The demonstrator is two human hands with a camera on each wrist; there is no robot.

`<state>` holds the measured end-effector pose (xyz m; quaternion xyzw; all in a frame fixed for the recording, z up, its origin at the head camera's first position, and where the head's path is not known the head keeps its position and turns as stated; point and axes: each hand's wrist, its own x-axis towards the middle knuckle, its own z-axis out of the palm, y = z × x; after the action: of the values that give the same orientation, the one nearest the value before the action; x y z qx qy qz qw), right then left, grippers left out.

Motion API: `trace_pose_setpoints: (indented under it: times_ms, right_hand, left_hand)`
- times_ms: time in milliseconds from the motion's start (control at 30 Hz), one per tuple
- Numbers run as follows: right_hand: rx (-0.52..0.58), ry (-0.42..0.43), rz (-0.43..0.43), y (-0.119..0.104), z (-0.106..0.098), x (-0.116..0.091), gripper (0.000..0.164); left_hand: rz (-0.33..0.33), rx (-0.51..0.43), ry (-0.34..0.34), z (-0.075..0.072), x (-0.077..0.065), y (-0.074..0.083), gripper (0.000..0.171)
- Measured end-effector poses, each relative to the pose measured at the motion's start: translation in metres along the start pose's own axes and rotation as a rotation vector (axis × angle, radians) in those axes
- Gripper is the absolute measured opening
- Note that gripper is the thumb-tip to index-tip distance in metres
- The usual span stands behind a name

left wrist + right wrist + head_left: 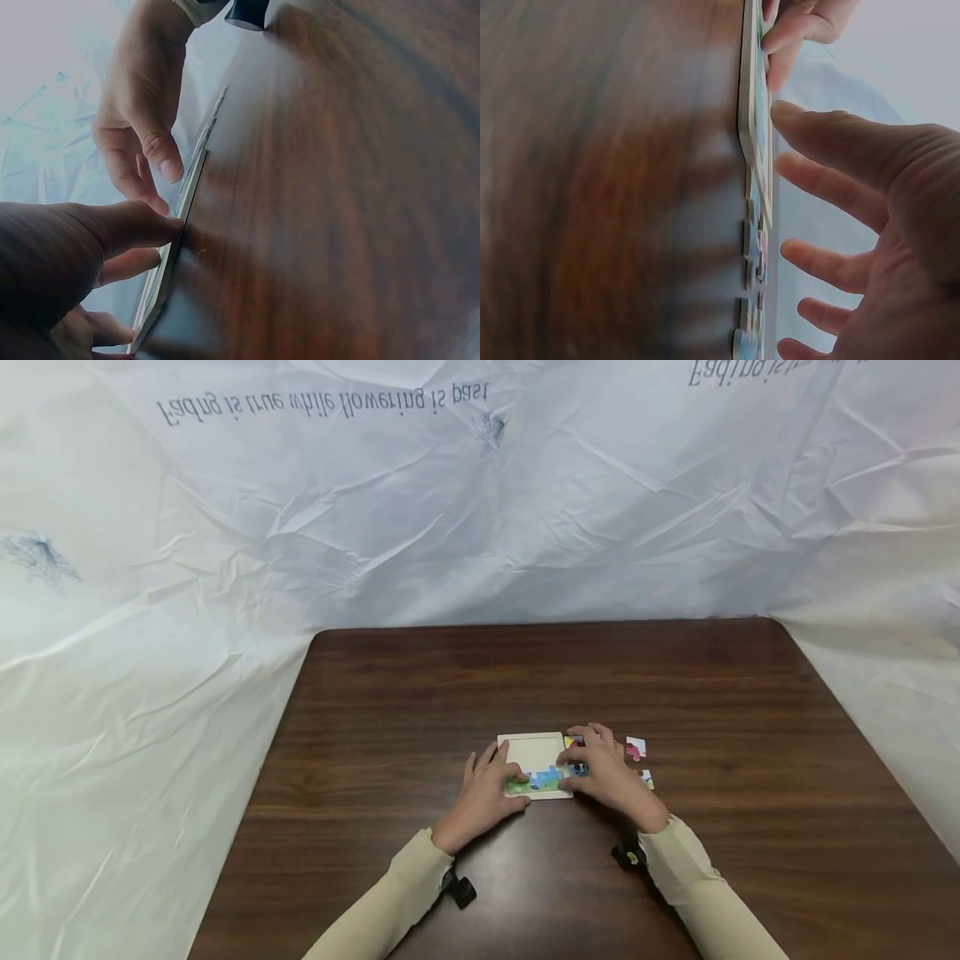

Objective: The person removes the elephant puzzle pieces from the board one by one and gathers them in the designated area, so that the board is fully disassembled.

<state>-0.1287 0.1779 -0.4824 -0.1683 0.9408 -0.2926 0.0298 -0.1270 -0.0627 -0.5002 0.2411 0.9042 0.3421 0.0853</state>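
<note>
On the left, a crinkly white sheet (112,652) hangs like a wall beside a shiny dark brown wooden table (405,693). Next comes a long cream sleeve (382,893) with a small black gadget (461,889) at its wrist. The left hand (483,793) holds a flat, pale, four-sided puzzle tray (534,752). Its thumb presses the near edge, and its fingers bend onto the left side and the pieces inside.

The tray lies flat in the middle of the table. Joined blue and green puzzle pieces (543,779) fill the part closest to the person. The rest of the tray shows its plain, pale bottom.

The right hand (607,772) is over the tray's right edge. Its thumb and fingers are spread apart, with nothing between them. Loose colorful puzzle pieces (578,769) lie just beside the tray, partly hidden under this hand. Farther right are a white and pink puzzle piece (637,747) and a white and green puzzle piece (647,779). Another cream sleeve (708,893) and black gadget (628,856) are on this arm.
</note>
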Motion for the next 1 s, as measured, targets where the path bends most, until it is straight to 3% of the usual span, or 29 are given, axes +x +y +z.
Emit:
trace_pose_setpoints:
  times_ms: [600, 1000]
  right_hand:
    - [-0.036, -0.054, 0.023, -0.010, 0.003, 0.005, 0.014]
    - [0.030, 0.002, 0.010, -0.011, 0.005, 0.007, 0.025]
  left_hand:
    - [-0.008, 0.004, -0.005, 0.000, 0.000, -0.001, 0.013]
    - [-0.006, 0.011, 0.005, -0.001, 0.002, -0.003, 0.015]
